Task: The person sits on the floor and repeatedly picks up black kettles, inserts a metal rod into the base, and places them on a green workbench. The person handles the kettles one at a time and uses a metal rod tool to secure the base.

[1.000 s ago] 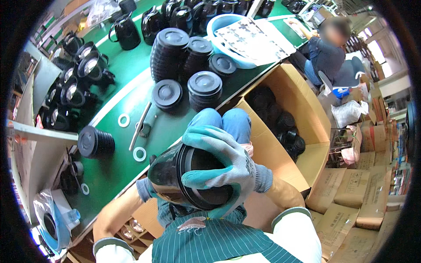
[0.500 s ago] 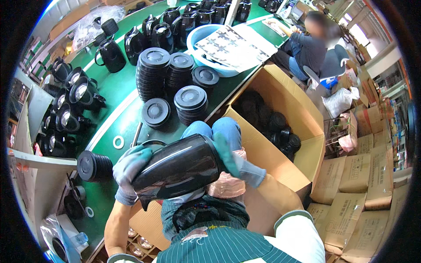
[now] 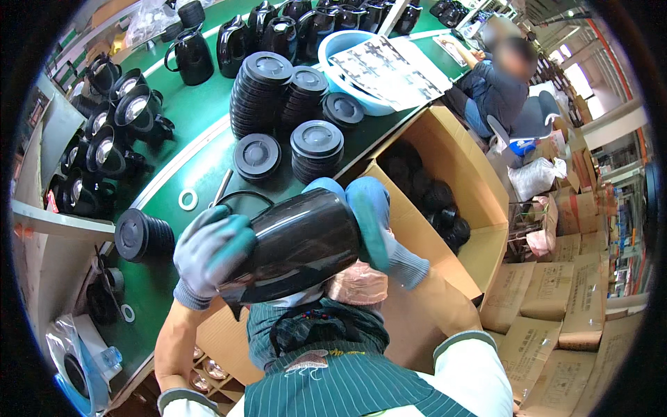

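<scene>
A glossy black jug (image 3: 302, 240) lies on its side across my lap, its spout end toward my left and its base toward my right. My left hand (image 3: 214, 250), in a grey and green work glove, grips the spout end, and its fingers are blurred. Against the base presses my right hand (image 3: 375, 240), gloved the same way, with its fingers along the bottom edge. A thin black handle loop (image 3: 244, 197) shows beyond the left hand. The jug's mouth is hidden by the left glove.
Stacked black round lids (image 3: 260, 94) and a white ring (image 3: 187, 199) lie on the green table (image 3: 201, 156). Several black jugs (image 3: 191, 59) stand behind; others lie at left. An open carton (image 3: 479, 201) holds dark parts at right. A person (image 3: 497, 87) sits beyond.
My left hand has shifted over the jug's spout end, covering more of it. The jug has moved slightly right and up in view. The table things also appear shifted as my head moved.
</scene>
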Motion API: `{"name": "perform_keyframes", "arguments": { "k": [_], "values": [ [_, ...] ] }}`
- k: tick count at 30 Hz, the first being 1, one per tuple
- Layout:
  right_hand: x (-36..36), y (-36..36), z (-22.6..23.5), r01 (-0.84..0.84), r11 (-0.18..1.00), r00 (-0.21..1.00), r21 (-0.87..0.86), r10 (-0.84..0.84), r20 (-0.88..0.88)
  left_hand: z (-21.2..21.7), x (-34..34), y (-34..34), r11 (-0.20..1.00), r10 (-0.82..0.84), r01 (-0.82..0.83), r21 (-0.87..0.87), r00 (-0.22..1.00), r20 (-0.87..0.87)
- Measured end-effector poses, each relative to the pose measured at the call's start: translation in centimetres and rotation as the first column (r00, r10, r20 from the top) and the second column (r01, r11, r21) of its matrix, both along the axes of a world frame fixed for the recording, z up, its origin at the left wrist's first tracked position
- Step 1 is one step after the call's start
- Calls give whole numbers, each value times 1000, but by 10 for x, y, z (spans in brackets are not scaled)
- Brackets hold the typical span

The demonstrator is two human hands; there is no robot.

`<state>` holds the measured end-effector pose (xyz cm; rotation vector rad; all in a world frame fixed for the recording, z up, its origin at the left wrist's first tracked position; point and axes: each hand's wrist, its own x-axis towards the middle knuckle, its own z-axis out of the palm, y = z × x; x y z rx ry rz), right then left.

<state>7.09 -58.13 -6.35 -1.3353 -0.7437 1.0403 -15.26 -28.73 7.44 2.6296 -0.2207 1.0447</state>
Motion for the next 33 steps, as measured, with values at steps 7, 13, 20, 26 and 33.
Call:
{"name": "perform_keyframes", "arguments": {
  "k": [7,13,20,26,33],
  "values": [
    [-23,59,122,-200,893,641,404,-192,743,-77,-22,-4,557,17,-198,-807,974,-227],
    [-45,72,151,219,927,967,303,-248,58,-54,3,9,774,154,-161,-612,986,-64],
    [-16,56,123,-213,820,673,532,-272,688,-73,9,-7,366,1,-137,-920,989,-147],
    [-46,24,98,184,900,982,395,-187,-33,-12,13,-33,655,16,-224,-722,959,-283],
    [-45,-5,29,413,892,863,185,-318,-393,41,37,-42,995,-89,77,-57,969,-231]
  ]
}}
